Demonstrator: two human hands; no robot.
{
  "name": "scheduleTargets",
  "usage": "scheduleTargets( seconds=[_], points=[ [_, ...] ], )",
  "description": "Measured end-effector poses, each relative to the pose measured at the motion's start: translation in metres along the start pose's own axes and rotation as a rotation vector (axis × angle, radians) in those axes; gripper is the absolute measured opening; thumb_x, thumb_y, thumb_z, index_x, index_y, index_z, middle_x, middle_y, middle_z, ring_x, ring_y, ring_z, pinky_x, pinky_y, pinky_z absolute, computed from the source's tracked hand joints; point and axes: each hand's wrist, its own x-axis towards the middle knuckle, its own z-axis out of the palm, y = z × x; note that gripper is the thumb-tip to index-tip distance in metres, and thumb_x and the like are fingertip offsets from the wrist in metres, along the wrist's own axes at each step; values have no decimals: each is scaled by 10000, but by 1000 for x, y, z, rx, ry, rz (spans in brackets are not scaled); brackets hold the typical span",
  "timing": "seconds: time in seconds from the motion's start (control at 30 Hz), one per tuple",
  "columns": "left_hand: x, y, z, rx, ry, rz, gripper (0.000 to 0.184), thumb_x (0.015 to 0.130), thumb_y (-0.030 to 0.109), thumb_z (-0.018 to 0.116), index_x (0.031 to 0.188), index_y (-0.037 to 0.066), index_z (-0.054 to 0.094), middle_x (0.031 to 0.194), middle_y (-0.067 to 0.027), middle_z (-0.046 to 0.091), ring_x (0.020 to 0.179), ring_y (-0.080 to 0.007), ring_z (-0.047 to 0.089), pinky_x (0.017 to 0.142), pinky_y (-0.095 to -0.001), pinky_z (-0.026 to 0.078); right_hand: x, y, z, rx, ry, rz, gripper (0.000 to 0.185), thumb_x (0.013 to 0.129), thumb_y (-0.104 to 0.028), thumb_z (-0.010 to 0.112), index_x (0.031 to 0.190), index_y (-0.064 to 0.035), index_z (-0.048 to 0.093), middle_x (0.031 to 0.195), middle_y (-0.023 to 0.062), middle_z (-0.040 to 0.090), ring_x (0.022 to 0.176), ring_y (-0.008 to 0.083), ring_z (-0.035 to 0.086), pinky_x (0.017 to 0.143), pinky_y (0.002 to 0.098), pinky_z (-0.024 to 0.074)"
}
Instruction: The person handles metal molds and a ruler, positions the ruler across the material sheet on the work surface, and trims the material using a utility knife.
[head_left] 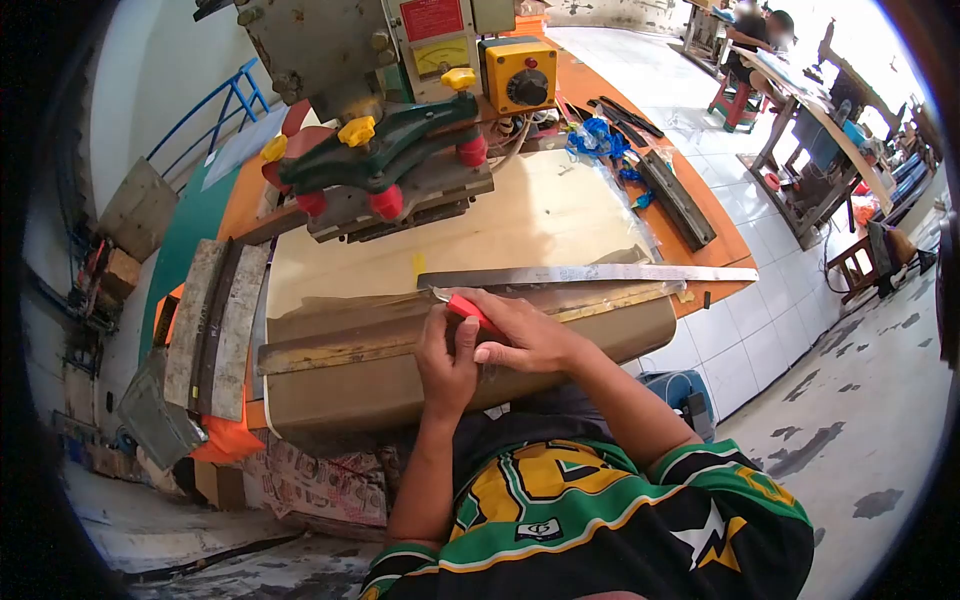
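My right hand (530,335) is closed around a red-handled cutter (470,312), whose short metal tip points up and left. Close against it, my left hand (446,360) has its fingers bent near the cutter's tip; whether they pinch anything is too small to tell. Both hands are over the front edge of a padded, cream-topped board (350,260). Just beyond them a long steel ruler (600,273) lies across the board, reaching past its right side. A strip of yellowish tape (330,350) runs along the board's front.
A press machine with a dark green clamp (390,150) and yellow knobs overhangs the back. Metal bars (232,330) lie left, a dark metal block (675,200) and blue plastic (600,138) right. Two people sit at a far table (815,110).
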Motion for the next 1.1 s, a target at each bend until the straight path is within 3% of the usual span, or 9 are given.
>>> scheduleTargets(
  seconds=[0.1,0.2,0.27,0.43,0.5,0.73,0.8,0.93,1.1],
  points=[
    [0,0,3,-87,24,-75,300,1020,312,629,1092,22,601,920,-167,649,831,-341,647,753,-416,503,1,-11,-9,72,-110,163,866,953,-648,539,1535,-37,344,1410,260,541,1262,449,565,1044,478,439],
    [4,5,5,-12,-3,-6,302,1029,304,606,1125,18,590,945,-181,641,858,-373,643,763,-437,500,4,-14,-11,185,-28,102,848,961,-652,520,1531,-46,356,1346,254,583,1212,457,591,1019,483,457],
    [0,2,6,121,-36,53,310,1036,302,586,1146,12,578,979,-200,626,887,-407,630,767,-455,497,3,-9,-11,236,-4,73,711,1002,-537,498,1513,-57,375,1248,266,632,1149,471,615,976,483,476],
    [-2,2,6,132,-30,25,320,1036,299,583,1158,3,578,1000,-212,618,893,-427,617,766,-464,495,3,2,-6,214,-59,38,715,1011,-559,477,1508,-55,370,1108,266,650,1045,476,632,879,499,487],
    [-2,5,4,131,-35,12,363,1036,330,541,1182,2,594,964,-194,625,877,-368,627,799,-425,492,2,3,-3,191,-60,1,779,994,-615,480,1515,-56,332,1096,275,647,1025,484,636,864,508,488],
    [-2,10,-1,106,-58,-8,398,1041,347,534,1194,-12,609,978,-198,636,872,-379,622,795,-427,488,2,-9,-12,171,-210,94,903,949,-637,571,1532,-41,224,1023,292,646,958,510,642,797,519,496],
    [-1,13,-3,163,-67,40,402,1048,350,527,1214,-7,610,969,-182,638,877,-315,633,787,-416,489,3,-10,-14,250,-268,111,1057,889,-697,626,1555,-14,170,1039,287,660,958,514,645,799,492,507],
    [-9,35,-21,97,-127,-94,417,1063,344,511,1256,-16,596,1003,-127,646,939,-230,623,834,-381,482,6,-33,-17,181,-276,59,989,926,-621,626,1530,4,154,1063,334,646,1012,542,624,815,541,505],
    [-30,52,-41,-315,-71,-213,507,1072,388,517,1331,-46,557,1154,-57,616,1071,-182,563,942,-328,433,5,-73,-14,107,-290,-17,1072,915,-671,564,1566,14,59,1238,378,579,1030,555,615,859,574,510]
  ],
)
